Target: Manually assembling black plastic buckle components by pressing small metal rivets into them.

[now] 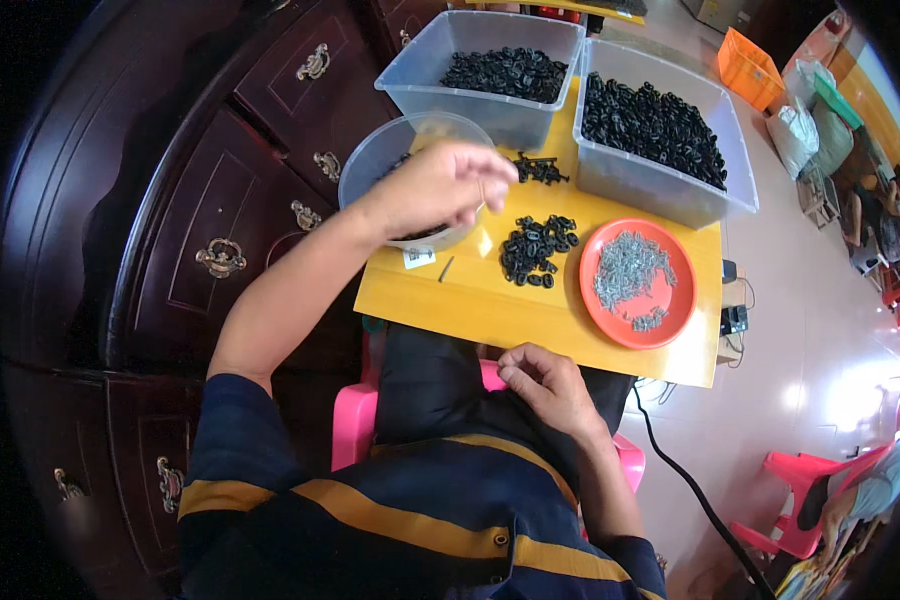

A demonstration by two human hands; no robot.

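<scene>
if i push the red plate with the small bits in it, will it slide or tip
The red plate would probably slide rather than tip, since it looks broad and low on the yellow tabletop. The small pale pieces may shift, as they lie in loose heaps.

The left hand (440, 190) is blurred at the fingers, so whether it holds anything can't be told; it hides much of the round tub (366, 158) by the table's (490, 310) left edge, and most of the dark contents with it. The right hand (553, 395), at the near edge, curls inward — anything between thumb and finger is concealed. On the red plate (588, 300) near the right edge, the clear pieces (632, 268) are too small to make out singly. Two bins (485, 115) mask the far edge. A seated person (870, 495) beyond the right edge is partly cut off.
</scene>
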